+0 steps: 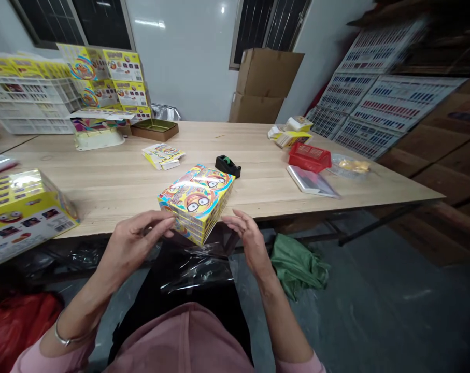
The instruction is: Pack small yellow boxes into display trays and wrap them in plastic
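A yellow and blue printed box (198,199), made up of several stacked layers, rests at the table's front edge with one corner jutting over it. At its left side is my left hand (136,241), thumb and forefinger nearly together by the near left corner; whether they pinch anything there is too small to tell. My right hand (250,241) is off the box's right side, fingers apart and holding nothing. Clear plastic film (203,269) lies over my lap beneath the box. Just behind the box stands a black tape dispenser (227,166).
Flattened small cartons (164,155) and a brown tray (155,129) lie farther back. A large yellow box (25,217) is at left, near a white crate (28,103). A red basket (309,157), notebook (311,181) and plastic dish (349,166) are at right.
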`<state>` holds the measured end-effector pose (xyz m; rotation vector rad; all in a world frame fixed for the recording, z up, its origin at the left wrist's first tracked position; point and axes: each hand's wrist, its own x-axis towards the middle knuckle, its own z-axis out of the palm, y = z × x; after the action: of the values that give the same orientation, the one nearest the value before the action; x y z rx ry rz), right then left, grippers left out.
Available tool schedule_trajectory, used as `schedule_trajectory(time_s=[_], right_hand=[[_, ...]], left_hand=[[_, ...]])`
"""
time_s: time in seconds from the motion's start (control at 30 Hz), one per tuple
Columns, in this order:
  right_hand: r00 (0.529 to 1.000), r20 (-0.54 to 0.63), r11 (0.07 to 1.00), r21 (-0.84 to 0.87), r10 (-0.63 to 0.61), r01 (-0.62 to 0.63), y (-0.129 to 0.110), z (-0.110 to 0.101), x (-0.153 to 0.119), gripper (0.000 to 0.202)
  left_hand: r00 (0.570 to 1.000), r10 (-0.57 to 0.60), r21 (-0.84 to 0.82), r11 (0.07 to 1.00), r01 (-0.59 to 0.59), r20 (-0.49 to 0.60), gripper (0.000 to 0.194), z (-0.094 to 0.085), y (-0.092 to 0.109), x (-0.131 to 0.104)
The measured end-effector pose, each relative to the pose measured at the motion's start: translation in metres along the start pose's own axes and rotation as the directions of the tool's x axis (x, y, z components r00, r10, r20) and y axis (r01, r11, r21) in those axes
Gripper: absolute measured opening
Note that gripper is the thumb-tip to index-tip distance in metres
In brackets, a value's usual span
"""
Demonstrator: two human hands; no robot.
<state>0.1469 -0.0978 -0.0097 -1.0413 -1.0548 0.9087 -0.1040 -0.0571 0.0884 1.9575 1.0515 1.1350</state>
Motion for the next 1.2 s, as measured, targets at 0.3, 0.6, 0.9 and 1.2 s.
schedule_trajectory(time_s=[0.3,0.6,0.9,1.2], right_hand=[[0.986,0.163,0.993,0.098,0.046,-0.062,0.008,-0.016,-0.004,0.056],[0.998,0.010,0.997,-0.048,0.059,-0.059,0.057,-0.030,0.141,0.086],[0.994,-0.076,0.989,-0.116,0.078,-0.086,0.082,-0.014,0.079,0.074],[0.995,0.094,0.991,0.132,-0.030,0.017,0.017,0.003,0.009,0.071]], left_hand=[[0.991,-0.121,-0.260,0.957,0.131,0.051,0.041,0.016,0.013,0.009],[0.980,-0.022,-0.314,0.946,0.085,0.199,0.030,0.113,-0.044,-0.007],[0.984,-0.175,-0.258,0.953,0.158,-0.044,0.037,0.057,-0.084,0.002],[0.979,-0.194,-0.292,0.941,0.169,-0.059,0.042,0.014,-0.055,0.019]])
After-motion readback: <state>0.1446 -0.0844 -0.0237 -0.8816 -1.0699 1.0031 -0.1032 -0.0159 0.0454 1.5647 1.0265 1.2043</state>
